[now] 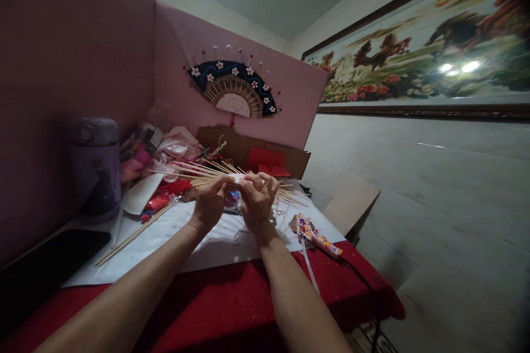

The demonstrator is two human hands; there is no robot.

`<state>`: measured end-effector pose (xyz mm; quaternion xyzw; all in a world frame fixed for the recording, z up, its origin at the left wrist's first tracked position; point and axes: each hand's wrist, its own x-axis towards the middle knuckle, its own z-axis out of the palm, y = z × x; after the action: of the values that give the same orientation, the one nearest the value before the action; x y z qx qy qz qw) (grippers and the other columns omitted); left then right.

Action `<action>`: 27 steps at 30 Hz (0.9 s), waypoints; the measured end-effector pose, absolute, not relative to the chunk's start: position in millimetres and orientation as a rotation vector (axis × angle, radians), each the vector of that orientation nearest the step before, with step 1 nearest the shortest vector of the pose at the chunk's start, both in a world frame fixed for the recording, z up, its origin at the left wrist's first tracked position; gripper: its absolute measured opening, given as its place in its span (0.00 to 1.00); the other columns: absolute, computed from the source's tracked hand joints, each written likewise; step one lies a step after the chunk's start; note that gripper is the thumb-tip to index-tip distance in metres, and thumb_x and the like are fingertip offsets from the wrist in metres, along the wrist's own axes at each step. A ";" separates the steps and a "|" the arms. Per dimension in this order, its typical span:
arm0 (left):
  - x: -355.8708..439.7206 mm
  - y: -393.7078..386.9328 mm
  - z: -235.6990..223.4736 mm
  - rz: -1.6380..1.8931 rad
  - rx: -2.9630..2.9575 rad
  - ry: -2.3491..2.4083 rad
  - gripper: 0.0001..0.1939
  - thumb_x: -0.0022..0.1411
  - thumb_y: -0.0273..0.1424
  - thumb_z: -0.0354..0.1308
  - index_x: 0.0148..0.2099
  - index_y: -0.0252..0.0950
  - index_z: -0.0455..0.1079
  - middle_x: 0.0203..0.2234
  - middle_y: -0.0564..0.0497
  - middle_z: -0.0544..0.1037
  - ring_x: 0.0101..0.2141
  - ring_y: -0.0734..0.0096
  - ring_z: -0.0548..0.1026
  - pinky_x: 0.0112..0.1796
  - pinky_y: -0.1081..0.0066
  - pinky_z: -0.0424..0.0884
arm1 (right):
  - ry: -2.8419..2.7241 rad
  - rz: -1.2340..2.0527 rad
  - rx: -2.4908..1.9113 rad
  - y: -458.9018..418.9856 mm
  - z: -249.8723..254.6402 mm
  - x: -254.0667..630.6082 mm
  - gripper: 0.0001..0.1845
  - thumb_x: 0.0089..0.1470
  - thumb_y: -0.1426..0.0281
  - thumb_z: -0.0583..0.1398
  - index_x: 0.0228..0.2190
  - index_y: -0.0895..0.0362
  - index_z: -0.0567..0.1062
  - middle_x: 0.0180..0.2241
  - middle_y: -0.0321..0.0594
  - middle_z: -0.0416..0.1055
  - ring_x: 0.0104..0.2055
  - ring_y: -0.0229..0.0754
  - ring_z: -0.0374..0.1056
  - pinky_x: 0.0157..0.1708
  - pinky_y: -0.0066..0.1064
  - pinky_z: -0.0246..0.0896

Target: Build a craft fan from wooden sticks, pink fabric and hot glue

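Observation:
Both hands are raised over the white sheet, close together. My left hand is closed, thumb and fingers pinching the left edge of a small whitish piece. On the other side my right hand pinches the same piece with bent fingers. Thin bamboo sticks spread outward from around the piece to left and right, like a fan. My fingers hide how the sticks join it. Something shiny and bluish shows between the hands; its kind is unclear.
A flower-patterned glue gun with a clear glue stick lies right. Loose wooden sticks, a white dish-like piece, red tassels and a purple flask stand left. A decorated fan hangs on the pink board.

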<state>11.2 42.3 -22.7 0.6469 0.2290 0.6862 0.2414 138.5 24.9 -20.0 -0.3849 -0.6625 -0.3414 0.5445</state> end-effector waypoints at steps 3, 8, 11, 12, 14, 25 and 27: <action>11.4 42.5 -23.1 1.882 1.767 0.635 0.07 0.55 0.29 0.53 0.35 0.38 0.71 0.15 0.57 0.75 0.17 0.72 0.75 0.16 0.77 0.69 | -1.568 -0.814 -0.891 24.7 -19.9 138.5 0.08 0.52 0.76 0.61 0.33 0.51 0.74 0.37 0.33 0.75 0.47 0.45 0.60 0.49 0.40 0.47; 11.5 43.1 -23.8 1.886 1.763 0.639 0.07 0.55 0.29 0.52 0.35 0.38 0.71 0.16 0.56 0.76 0.17 0.72 0.75 0.16 0.78 0.68 | -1.570 -0.817 -0.908 25.1 -20.1 138.8 0.07 0.52 0.76 0.61 0.32 0.51 0.74 0.37 0.34 0.75 0.47 0.45 0.60 0.49 0.40 0.47; 11.5 43.2 -24.0 1.882 1.762 0.638 0.07 0.55 0.28 0.52 0.35 0.38 0.71 0.16 0.57 0.75 0.17 0.73 0.75 0.17 0.78 0.69 | -1.577 -0.814 -0.930 25.2 -20.3 139.0 0.07 0.52 0.75 0.61 0.32 0.51 0.75 0.37 0.34 0.75 0.48 0.46 0.60 0.49 0.41 0.47; 11.5 43.1 -23.9 1.880 1.762 0.637 0.07 0.55 0.28 0.52 0.35 0.38 0.71 0.16 0.57 0.75 0.17 0.73 0.75 0.17 0.78 0.69 | -1.579 -0.813 -0.932 25.2 -20.5 139.0 0.07 0.52 0.75 0.61 0.32 0.51 0.75 0.37 0.34 0.75 0.48 0.46 0.60 0.49 0.41 0.47; 11.6 42.5 -23.6 1.876 1.762 0.637 0.07 0.55 0.28 0.52 0.35 0.38 0.71 0.16 0.58 0.75 0.17 0.73 0.75 0.17 0.78 0.69 | -1.582 -0.808 -0.927 25.3 -20.8 139.2 0.07 0.53 0.75 0.61 0.33 0.51 0.75 0.37 0.34 0.75 0.48 0.46 0.60 0.50 0.41 0.47; 12.1 39.0 -21.1 1.888 1.761 0.659 0.05 0.55 0.29 0.54 0.35 0.37 0.71 0.16 0.57 0.75 0.16 0.74 0.75 0.16 0.79 0.69 | -1.579 -0.800 -0.928 25.0 -20.4 138.4 0.07 0.52 0.75 0.62 0.33 0.51 0.75 0.37 0.33 0.75 0.47 0.45 0.60 0.51 0.41 0.46; 12.2 38.5 -20.7 1.885 1.752 0.669 0.05 0.55 0.29 0.54 0.35 0.37 0.70 0.16 0.57 0.75 0.16 0.73 0.75 0.15 0.78 0.69 | -1.579 -0.795 -0.921 25.1 -20.3 138.5 0.08 0.52 0.76 0.62 0.33 0.51 0.75 0.37 0.33 0.75 0.47 0.45 0.60 0.50 0.41 0.47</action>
<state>12.2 38.5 -20.7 0.6399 0.2442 0.6884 0.2388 138.5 25.1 -20.3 -0.3878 -0.6652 -0.3347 0.5431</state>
